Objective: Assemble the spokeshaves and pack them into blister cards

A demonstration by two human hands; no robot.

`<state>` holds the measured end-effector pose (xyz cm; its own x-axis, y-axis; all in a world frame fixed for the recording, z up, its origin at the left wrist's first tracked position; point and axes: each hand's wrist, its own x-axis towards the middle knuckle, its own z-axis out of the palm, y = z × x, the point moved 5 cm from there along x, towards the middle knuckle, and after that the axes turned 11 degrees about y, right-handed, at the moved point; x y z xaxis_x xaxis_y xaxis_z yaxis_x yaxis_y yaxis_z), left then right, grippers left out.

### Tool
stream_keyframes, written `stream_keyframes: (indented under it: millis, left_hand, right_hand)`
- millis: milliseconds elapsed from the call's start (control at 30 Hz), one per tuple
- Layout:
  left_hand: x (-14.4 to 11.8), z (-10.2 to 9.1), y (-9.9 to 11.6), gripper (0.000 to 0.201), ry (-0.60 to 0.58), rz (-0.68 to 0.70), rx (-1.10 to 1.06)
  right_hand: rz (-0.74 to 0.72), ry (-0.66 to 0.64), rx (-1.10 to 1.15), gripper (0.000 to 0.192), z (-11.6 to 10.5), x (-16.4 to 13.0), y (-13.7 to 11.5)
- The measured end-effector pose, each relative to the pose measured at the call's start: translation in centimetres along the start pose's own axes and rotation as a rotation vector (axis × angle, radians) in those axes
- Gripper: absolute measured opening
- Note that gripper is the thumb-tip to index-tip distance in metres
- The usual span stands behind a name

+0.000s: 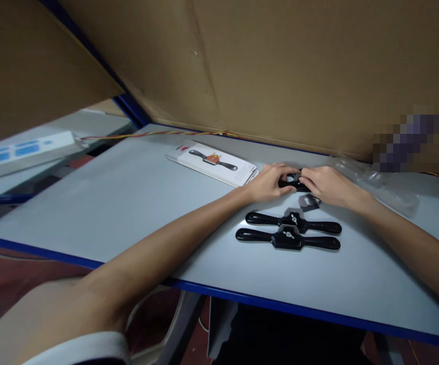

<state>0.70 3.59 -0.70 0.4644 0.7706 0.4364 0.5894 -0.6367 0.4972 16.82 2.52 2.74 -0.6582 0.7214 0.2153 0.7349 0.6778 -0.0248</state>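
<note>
A black spokeshave [292, 184] is held near the back of the table, its handles mostly covered by my fingers. My left hand [269, 182] curls round its left part. My right hand [329, 185] pinches at its middle and right part; whether a small piece is between those fingertips is hidden. Just in front of my hands lie loose grey metal blade pieces [309, 202]. Closer to me, two more black spokeshaves lie side by side, a far one [294, 220] and a near one [288, 238], each with a blade and a silver screw at its centre.
Printed cards [215, 161] picturing a spokeshave are stacked left of my hands. Clear plastic shells [375, 183] lie at the right. A cardboard wall [265, 71] rises behind the grey table [128, 203]. Twisted wires [158, 133] run along the back to a white power strip [29, 152].
</note>
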Motion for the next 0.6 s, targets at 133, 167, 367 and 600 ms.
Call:
stream_keyframes:
  millis: [133, 167, 367, 600]
  left_hand:
    - [-0.1, 0.1, 0.1, 0.052, -0.017, -0.001, -0.007]
    - [-0.1, 0.1, 0.1, 0.052, -0.017, 0.0, -0.007]
    - [-0.1, 0.0, 0.1, 0.052, -0.02, -0.006, 0.001]
    - [0.0, 0.0, 0.2, 0.054, -0.025, -0.021, -0.005]
  right_hand:
    - [0.036, -0.044, -0.071, 0.034, -0.1, -0.4, 0.0]
    - [0.04, -0.052, -0.088, 0.036, -0.2, -0.4, -0.1]
    - [-0.01, -0.08, -0.108, 0.031, -0.4, -1.1, -0.4]
    - [-0.046, -0.142, -0.145, 0.029, -0.6, -1.0, -0.2]
